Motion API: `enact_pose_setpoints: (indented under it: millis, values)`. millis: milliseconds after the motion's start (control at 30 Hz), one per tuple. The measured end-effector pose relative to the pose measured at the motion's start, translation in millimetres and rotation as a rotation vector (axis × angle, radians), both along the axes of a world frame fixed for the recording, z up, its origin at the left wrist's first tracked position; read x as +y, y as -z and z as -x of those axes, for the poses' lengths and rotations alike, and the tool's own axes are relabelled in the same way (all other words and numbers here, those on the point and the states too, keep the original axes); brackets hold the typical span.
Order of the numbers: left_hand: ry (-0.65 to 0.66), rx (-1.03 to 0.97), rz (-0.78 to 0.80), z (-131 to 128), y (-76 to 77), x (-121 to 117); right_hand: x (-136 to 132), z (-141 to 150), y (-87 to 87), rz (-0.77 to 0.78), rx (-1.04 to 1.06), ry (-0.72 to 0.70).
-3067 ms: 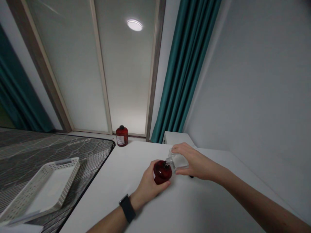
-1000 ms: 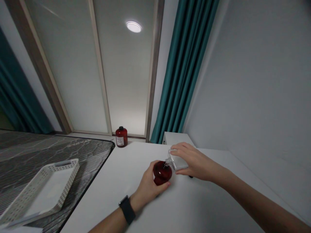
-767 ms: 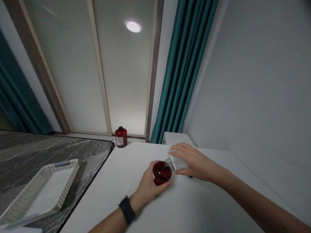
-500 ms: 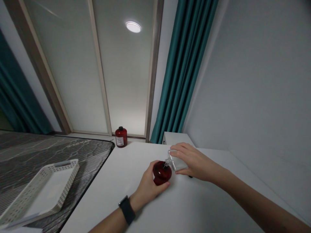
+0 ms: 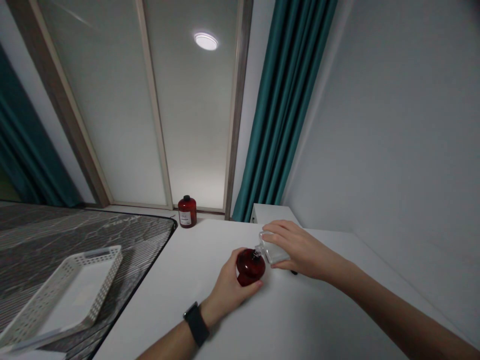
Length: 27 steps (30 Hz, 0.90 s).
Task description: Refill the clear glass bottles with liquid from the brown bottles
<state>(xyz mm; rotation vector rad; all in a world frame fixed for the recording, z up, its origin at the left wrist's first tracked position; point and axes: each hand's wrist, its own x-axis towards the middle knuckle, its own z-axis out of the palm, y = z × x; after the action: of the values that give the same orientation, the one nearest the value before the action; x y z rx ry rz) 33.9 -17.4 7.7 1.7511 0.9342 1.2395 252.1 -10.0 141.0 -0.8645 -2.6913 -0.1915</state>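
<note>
My left hand (image 5: 228, 283) is wrapped round a dark red bottle (image 5: 250, 266), whose uncapped neck points up and to the right. In my right hand (image 5: 296, 248) is a clear bottle (image 5: 273, 250), tipped on its side with its neck toward the red one. The two necks meet at the red bottle's opening; whether liquid passes between them I cannot tell. A small black object (image 5: 294, 272) shows on the table just below my right hand, mostly hidden. Farther back, a second red bottle (image 5: 187, 212) with a black cap and a white label stands upright.
The white table (image 5: 210, 240) meets a dark grey patterned surface (image 5: 142, 230) on the left, where a white perforated basket (image 5: 101, 295) lies. Behind stand a white cabinet (image 5: 273, 211), a teal curtain (image 5: 288, 110) and frosted glass sliding doors (image 5: 198, 130).
Both hands keep their grip with the bottles neck to neck. Compared with the oldest frame, the clear bottle sits very slightly to the left; the view has shifted a little.
</note>
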Motion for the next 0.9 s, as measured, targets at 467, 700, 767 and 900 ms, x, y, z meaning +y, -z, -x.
enact_pose_setpoints:
  millis: [467, 700, 767, 900]
  values:
    - [0.021, -0.016, -0.008, 0.0, 1.2, -0.4, -1.5, 1.0, -0.5, -0.048, -0.064, 0.021]
    - [0.022, -0.009, -0.004, 0.0, 0.3, -0.9, -2.3, 0.8, -1.6, -0.063, -0.075, 0.016]
    - [0.023, -0.011, 0.003, -0.2, -0.4, -1.2, -2.2, 0.7, -1.5, -0.077, -0.079, 0.007]
    - [0.028, -0.018, 0.006, -0.8, -2.2, -1.0, -1.6, 0.3, -0.3, -0.104, -0.081, -0.003]
